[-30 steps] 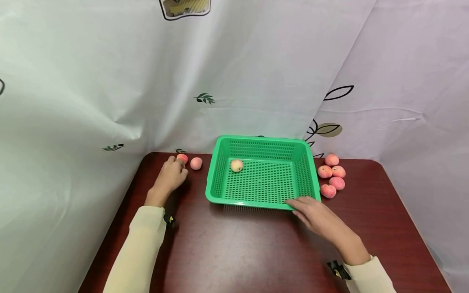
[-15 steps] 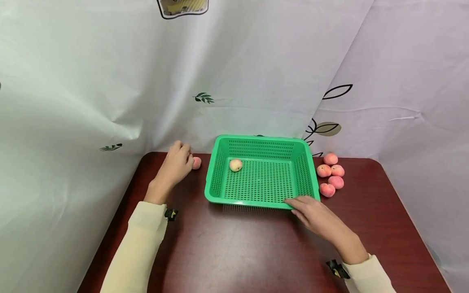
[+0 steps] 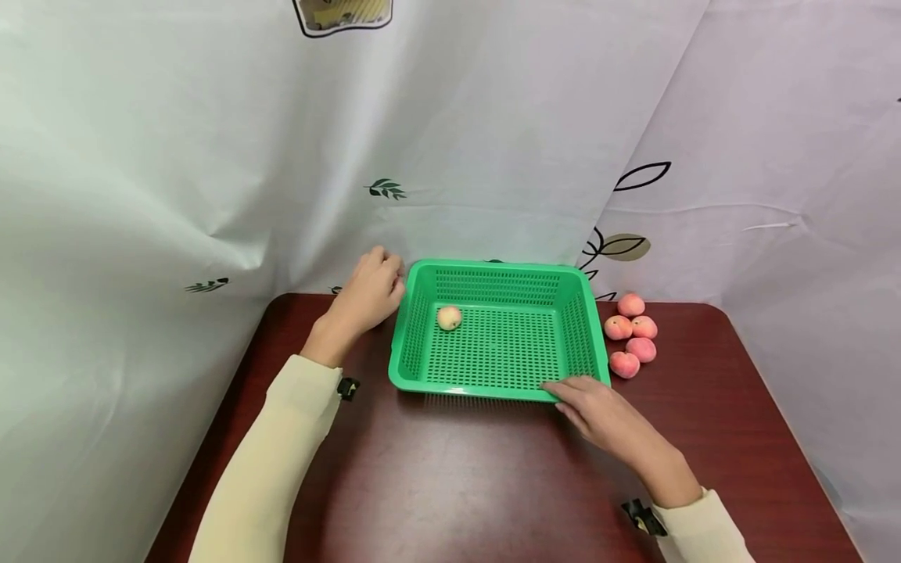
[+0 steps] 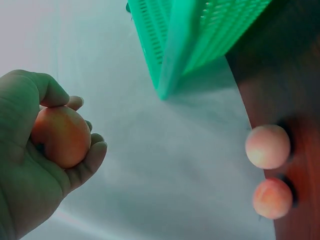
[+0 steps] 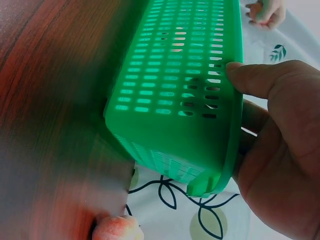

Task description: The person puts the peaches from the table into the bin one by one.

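My left hand (image 3: 367, 291) is raised beside the left rim of a green plastic basket (image 3: 503, 348). Its curled fingers and thumb grip a peach (image 4: 62, 136), seen in the left wrist view; the head view hides this fruit behind the hand. A pale peach (image 3: 449, 317) sits in the basket, towards its left side. At the basket's near right corner, my right hand (image 3: 594, 408) holds the rim. The right wrist view shows the thumb (image 5: 250, 79) on the outer wall and the other fingers over the rim's inner side.
Two more peaches (image 4: 268, 146) rest near the table's far edge, left of the basket. Right of it, several peaches (image 3: 640, 349) lie grouped on the dark red table (image 3: 450, 485). A white printed curtain (image 3: 479, 141) hangs behind and along both sides.
My left hand has picked up a peach at the table's far left, lifted it and moved right to the basket's left rim. The right hand keeps its hold on the basket.
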A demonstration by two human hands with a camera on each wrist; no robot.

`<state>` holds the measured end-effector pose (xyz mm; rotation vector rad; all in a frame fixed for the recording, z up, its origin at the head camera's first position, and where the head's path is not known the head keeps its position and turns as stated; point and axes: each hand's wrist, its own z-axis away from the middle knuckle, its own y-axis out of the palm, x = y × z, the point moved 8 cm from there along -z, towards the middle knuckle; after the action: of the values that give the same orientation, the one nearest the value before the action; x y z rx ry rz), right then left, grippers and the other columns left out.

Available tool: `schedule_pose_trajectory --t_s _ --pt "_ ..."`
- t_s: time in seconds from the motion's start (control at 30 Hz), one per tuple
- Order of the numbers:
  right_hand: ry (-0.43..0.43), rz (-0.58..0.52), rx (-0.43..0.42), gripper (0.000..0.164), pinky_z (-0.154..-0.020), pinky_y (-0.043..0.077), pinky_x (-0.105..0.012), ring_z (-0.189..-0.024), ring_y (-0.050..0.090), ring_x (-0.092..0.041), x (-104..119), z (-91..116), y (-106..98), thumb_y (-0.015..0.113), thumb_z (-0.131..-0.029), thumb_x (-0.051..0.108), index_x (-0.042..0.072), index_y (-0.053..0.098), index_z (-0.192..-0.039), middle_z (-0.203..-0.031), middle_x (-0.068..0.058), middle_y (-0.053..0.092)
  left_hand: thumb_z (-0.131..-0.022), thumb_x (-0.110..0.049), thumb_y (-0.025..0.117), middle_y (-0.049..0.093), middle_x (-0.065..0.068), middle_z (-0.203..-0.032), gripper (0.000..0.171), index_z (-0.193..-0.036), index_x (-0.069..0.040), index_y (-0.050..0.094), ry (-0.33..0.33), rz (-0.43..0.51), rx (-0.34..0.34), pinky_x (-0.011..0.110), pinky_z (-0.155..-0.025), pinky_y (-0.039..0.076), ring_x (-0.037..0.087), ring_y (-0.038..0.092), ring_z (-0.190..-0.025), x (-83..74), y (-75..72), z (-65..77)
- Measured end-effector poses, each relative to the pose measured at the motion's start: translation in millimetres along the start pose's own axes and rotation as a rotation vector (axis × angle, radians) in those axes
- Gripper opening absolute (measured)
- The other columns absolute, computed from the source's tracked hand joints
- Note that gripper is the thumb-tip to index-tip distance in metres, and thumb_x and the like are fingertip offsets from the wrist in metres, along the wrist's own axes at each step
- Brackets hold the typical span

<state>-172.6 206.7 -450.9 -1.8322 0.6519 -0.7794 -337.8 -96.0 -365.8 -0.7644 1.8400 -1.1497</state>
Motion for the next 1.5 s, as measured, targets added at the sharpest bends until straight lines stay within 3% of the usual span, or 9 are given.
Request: schedule_pose_trajectory --t_s 0.33,0.7,0.9,1.03,1.23,1.37,1.5 --pt "0.03 -0.012 0.032 0.034 -0.088 0.057 -0.042 -0.1 0.07 -0.023 0 -2 -1 0.076 -0.09 0.006 0.009 0.073 -0.123 -0.111 -0.004 0.075 -0.105 -0.011 0.043 0.05 0.016 -0.105 0.015 -0.102 -0.004 0.057 0.036 -0.052 0.13 0.044 -0.082 0.039 0.032 0.041 -0.09 -26.2 22.1 -32.1" --pt "0.014 -0.008 0.016 0.034 -0.086 0.057 -0.042 -0.099 0.069 -0.022 -1 0 -1 0.077 -0.089 0.005 0.008 0.073 -0.122 -0.11 -0.003 0.075 -0.111 -0.018 0.04 0.054 0.017 -0.113 0.024 -0.116 -0.005 0.06 0.078 -0.149 0.284 0.043 -0.084 0.048 0.03 0.051 -0.093 -49.6 54.8 -62.5" --pt "0.005 -0.008 0.007 0.036 -0.086 0.057 -0.041 -0.098 0.069 -0.023 -1 0 -1 0.078 -0.087 0.002 0.008 0.073 -0.122 -0.11 -0.004 0.074 -0.111 -0.018 0.042 0.054 0.022 -0.123 0.029 -0.128 -0.003 0.059 0.136 -0.22 0.367 0.045 -0.094 0.047 0.033 0.054 -0.105 -72.4 80.2 -72.2" --pt "0.015 -0.016 0.024 0.036 -0.087 0.057 -0.042 -0.099 0.069 -0.023 -2 0 0 0.077 -0.089 0.004 0.009 0.073 -0.124 -0.111 -0.004 0.074 -0.11 -0.025 0.043 0.048 0.022 -0.138 0.04 -0.144 -0.004 0.051 0.111 -0.232 0.438 0.046 -0.102 0.045 0.036 0.05 -0.122 -79.1 100.7 -74.4" --pt "0.018 -0.019 0.033 0.036 -0.087 0.057 -0.042 -0.1 0.069 -0.024 -3 0 2 0.077 -0.089 0.004 0.009 0.073 -0.124 -0.112 -0.005 0.075 -0.11 -0.028 0.045 0.028 0.027 -0.163 0.055 -0.159 -0.005 0.035 0.077 -0.225 0.519 0.051 -0.119 0.036 0.045 0.032 -0.15 -85.7 127.2 -76.0" --pt "0.025 -0.019 0.025 0.036 -0.086 0.057 -0.043 -0.099 0.07 -0.024 -3 0 2 0.077 -0.088 0.004 0.009 0.073 -0.123 -0.112 -0.005 0.075 -0.11 -0.027 0.045 0.021 0.026 -0.167 0.057 -0.161 -0.007 0.031 0.067 -0.195 0.549 0.052 -0.121 0.034 0.045 0.024 -0.154 -89.2 138.6 -77.0" --pt "0.032 -0.028 0.031 0.036 -0.087 0.057 -0.042 -0.101 0.069 -0.024 -4 0 2 0.077 -0.089 0.006 0.009 0.073 -0.125 -0.113 -0.004 0.075 -0.109 -0.025 0.047 0.022 0.023 -0.167 0.058 -0.162 -0.009 0.03 0.051 -0.179 0.569 0.052 -0.12 0.035 0.043 0.026 -0.154 -90.1 145.8 -77.5"
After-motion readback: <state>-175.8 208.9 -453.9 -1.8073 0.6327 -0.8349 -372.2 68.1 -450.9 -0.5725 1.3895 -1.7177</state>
